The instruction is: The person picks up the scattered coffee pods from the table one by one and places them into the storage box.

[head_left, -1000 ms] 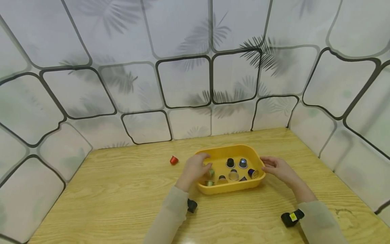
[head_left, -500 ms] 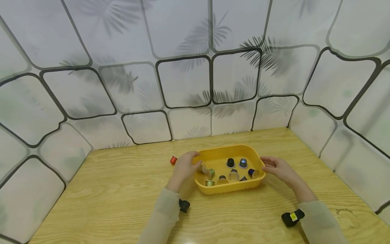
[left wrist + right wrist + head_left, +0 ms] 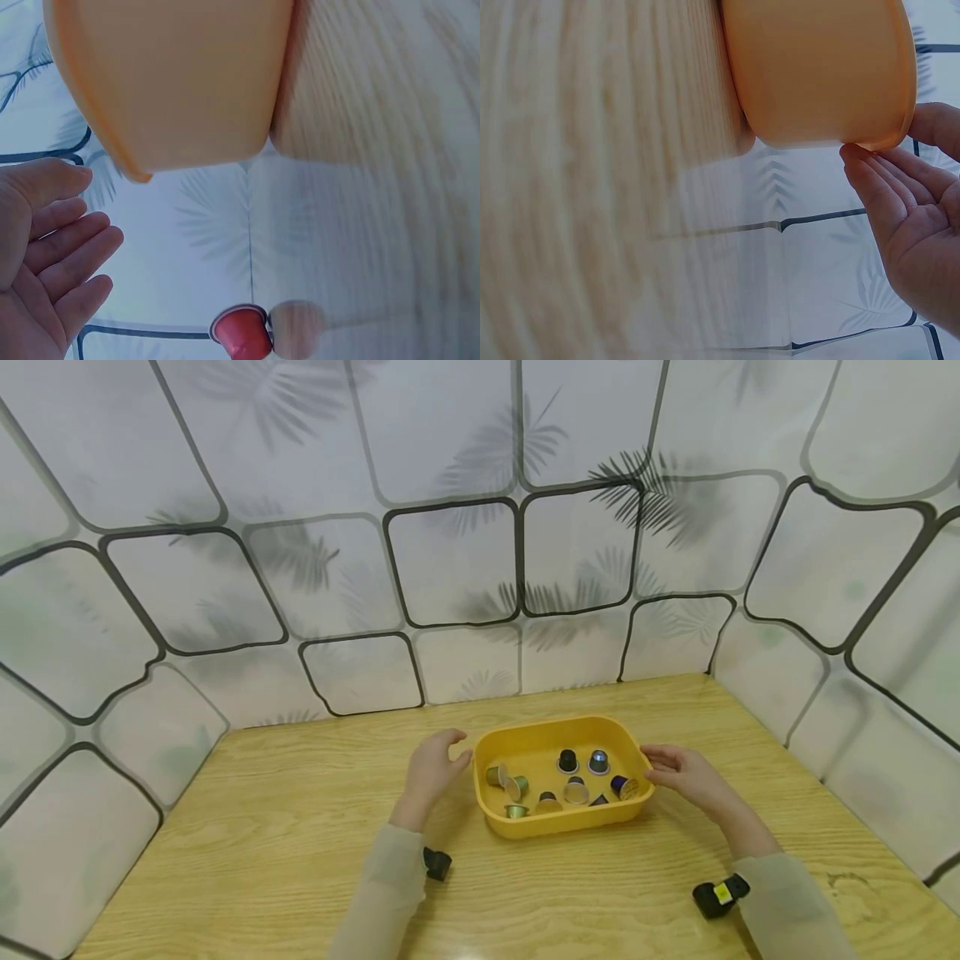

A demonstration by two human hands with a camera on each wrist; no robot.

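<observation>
A yellow plastic tray [image 3: 570, 821] stands on the table with several coffee capsules in it. Black [image 3: 567, 760] and blue-grey [image 3: 598, 762] capsules stand towards its back; green capsules [image 3: 515, 811] lie at the left end, and a dark blue capsule [image 3: 621, 787] lies on its side at the right. My left hand [image 3: 432, 770] hovers just left of the tray, fingers loosely bent, holding nothing. A red capsule [image 3: 244, 332] shows in the left wrist view; my left hand hides it in the head view. My right hand [image 3: 692, 778] pinches the tray's right rim between thumb and fingers.
The wooden table [image 3: 262, 843] reaches to a patterned wall panel [image 3: 465, 568] at the back, with similar panels on both sides. Each wrist wears a small black camera [image 3: 720, 896].
My left hand has drawn back leftwards out of the tray, uncovering a green capsule at its left end and covering the red one. My right hand stays at the rim.
</observation>
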